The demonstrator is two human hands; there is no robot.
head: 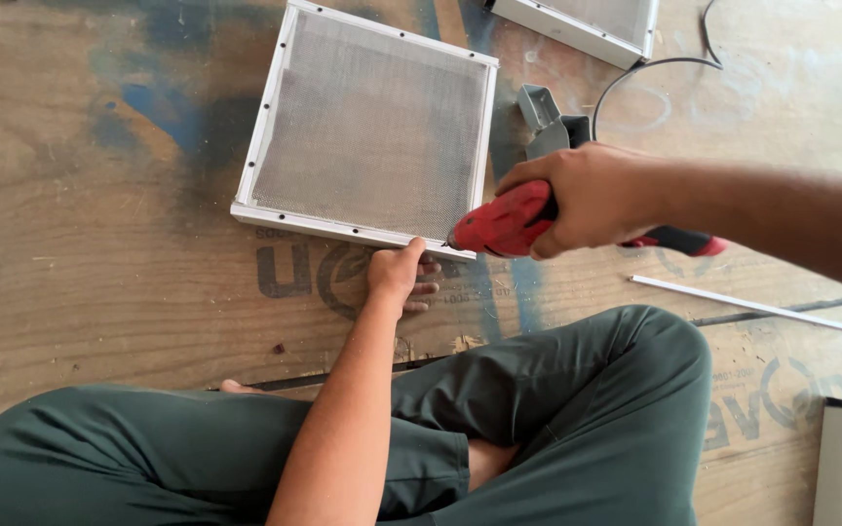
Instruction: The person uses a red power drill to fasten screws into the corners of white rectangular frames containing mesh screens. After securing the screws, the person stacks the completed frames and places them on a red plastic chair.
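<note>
Two hands: right [592, 200] grasps red drill [504, 222], bit hidden; left [397, 273] presses mesh frame [367, 127] corner.

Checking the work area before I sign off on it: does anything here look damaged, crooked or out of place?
Nothing looks broken. The mesh panel lies askew to the plywood floor's grain, steadied by the left hand; the right hand holds a red power drill at its near corner. A loose white strip lies nearby.

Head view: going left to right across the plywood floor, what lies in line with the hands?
Square mesh-filled metal frame → left hand steadying its near edge → red power drill → right hand gripping the drill → thin white strip.
</note>
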